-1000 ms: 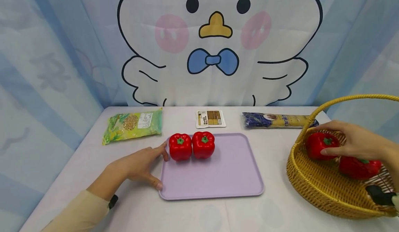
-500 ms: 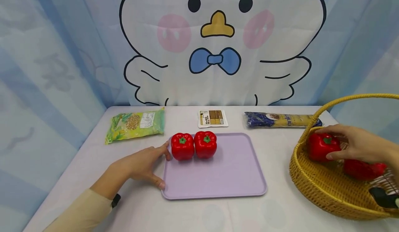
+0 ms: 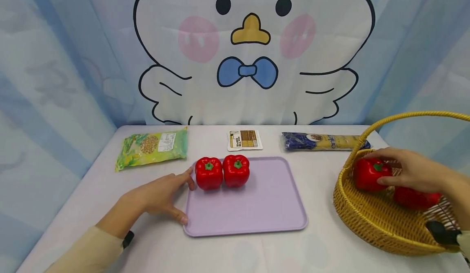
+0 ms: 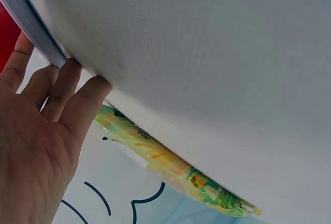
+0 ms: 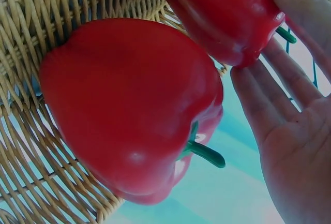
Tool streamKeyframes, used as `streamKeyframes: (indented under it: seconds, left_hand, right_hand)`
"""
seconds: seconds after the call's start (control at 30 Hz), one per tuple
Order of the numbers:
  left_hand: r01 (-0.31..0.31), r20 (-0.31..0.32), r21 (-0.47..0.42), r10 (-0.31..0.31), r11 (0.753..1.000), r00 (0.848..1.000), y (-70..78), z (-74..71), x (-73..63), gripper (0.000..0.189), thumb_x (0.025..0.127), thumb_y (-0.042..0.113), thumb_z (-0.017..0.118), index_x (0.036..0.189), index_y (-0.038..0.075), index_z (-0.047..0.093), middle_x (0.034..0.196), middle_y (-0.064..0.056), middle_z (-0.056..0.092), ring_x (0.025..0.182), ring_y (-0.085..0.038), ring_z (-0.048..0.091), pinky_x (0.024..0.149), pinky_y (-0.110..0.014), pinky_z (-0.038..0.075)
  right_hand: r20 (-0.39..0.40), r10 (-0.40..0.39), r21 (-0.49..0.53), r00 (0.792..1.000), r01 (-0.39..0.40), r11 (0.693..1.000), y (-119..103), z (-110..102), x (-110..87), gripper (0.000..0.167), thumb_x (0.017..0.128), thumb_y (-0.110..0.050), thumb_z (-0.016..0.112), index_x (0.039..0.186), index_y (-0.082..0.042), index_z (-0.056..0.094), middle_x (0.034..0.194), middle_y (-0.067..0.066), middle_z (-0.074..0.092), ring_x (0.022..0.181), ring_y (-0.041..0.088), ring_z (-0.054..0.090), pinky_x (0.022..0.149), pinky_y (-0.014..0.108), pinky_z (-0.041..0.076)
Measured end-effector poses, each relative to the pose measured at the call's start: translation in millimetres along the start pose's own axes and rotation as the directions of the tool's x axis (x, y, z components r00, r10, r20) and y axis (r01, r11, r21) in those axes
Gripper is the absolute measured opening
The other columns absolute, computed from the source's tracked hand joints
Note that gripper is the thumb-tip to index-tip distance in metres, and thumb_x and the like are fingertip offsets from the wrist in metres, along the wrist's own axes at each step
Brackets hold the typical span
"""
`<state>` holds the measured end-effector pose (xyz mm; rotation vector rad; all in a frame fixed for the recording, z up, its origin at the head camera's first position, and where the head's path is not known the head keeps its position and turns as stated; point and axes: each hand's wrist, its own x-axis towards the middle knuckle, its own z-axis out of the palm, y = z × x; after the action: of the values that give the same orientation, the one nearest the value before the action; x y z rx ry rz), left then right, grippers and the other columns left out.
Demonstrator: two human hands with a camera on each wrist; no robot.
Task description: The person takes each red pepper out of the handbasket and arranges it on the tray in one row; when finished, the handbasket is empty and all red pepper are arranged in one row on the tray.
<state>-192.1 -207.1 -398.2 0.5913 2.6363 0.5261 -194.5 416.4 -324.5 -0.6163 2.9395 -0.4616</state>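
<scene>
In the head view my right hand (image 3: 415,171) reaches into a yellow wicker basket (image 3: 352,220) and holds a red bell pepper (image 3: 368,176), thumb on the near side and fingers over the far side. Another red bell pepper (image 5: 134,110) lies beside it in the basket, partly behind the hand in the head view. My left hand (image 3: 158,195) rests at the left edge of a lilac tray (image 3: 268,207), its thumb and fingers spread along the rim. Two red bell peppers, a left one (image 3: 209,175) and a right one (image 3: 236,173), stand side by side at the tray's back left.
Behind the tray lie a green-yellow bag (image 3: 152,148), a small white packet (image 3: 244,140) and a long blue-and-yellow packet (image 3: 323,141). The basket's tall handle (image 3: 404,116) arches behind the right hand. A printed curtain (image 3: 249,97) hangs at the table's back edge.
The right hand has settled slightly lower around the bell pepper in the basket. The left hand stays at the tray's edge. The head view has shifted a little.
</scene>
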Motion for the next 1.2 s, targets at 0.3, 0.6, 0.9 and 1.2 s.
streamKeyframes:
  seconds: [0.3,0.6,0.9,1.2]
  left_hand:
    - [-0.019,0.001,0.025,0.019,1.0,1.0,-0.2,0.1,-1.6,0.085,0.056,0.069,0.09,0.124,0.034,0.054,0.161,-0.009,0.04,0.12,-0.022,0.053,0.109,-0.054,0.047]
    - [-0.016,-0.013,0.02,0.017,1.0,1.0,-2.0,-1.4,-1.7,0.091,0.054,0.069,0.09,0.129,0.034,0.052,0.155,-0.004,0.046,0.118,-0.02,0.053,0.111,-0.051,0.045]
    - [-0.018,0.008,0.008,0.018,1.0,1.0,0.4,-0.7,-0.1,0.082,0.057,0.067,0.091,0.123,0.034,0.054,0.165,-0.009,0.035,0.119,-0.022,0.053,0.109,-0.054,0.046]
    - [-0.019,0.01,0.007,0.019,1.0,1.0,2.3,-3.0,-1.2,0.088,0.057,0.066,0.091,0.128,0.032,0.053,0.157,-0.006,0.045,0.12,-0.022,0.052,0.111,-0.053,0.045]
  right_hand:
    - [-0.094,-0.046,-0.077,0.994,0.038,0.996,-6,-1,-7.1,0.063,0.081,-0.02,0.089,0.136,-0.009,0.059,0.131,0.021,0.063,0.104,0.044,0.069,0.069,0.03,0.058]
    - [-0.138,-0.009,-0.055,0.99,0.001,0.998,-24,-7,-13.3,0.067,0.081,-0.02,0.089,0.138,-0.008,0.057,0.134,0.021,0.055,0.11,0.054,0.061,0.072,0.06,0.06]
    - [-0.202,-0.071,-0.109,0.977,0.049,0.993,-42,-13,-17.9,0.069,0.073,-0.018,0.094,0.133,-0.014,0.062,0.131,0.014,0.054,0.102,0.042,0.062,0.06,0.036,0.061]
    - [-0.226,-0.122,-0.119,0.967,0.097,0.988,-60,-14,-14.4,0.073,0.07,-0.017,0.096,0.134,-0.015,0.062,0.13,0.012,0.056,0.102,0.039,0.062,0.058,0.038,0.061]
